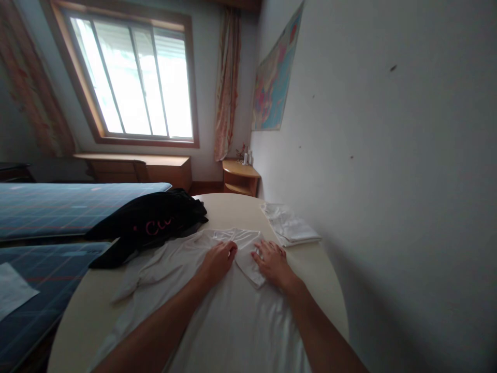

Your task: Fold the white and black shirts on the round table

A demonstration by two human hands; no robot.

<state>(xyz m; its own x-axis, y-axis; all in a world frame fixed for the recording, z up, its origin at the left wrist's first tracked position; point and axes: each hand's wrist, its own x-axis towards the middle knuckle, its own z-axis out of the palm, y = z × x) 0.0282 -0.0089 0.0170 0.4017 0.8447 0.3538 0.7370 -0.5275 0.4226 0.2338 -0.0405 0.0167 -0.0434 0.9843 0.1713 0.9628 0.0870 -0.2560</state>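
Both forearms are extended over a white shirt, which is laid flat across the round worktop. The left hand is curled at the collar; whether fabric is pinched cannot be told. The right hand is rested on the shoulder, fingers spread. The right sleeve appears folded inward; the left sleeve is left unfolded. A folded white garment is placed beyond, near the wall.
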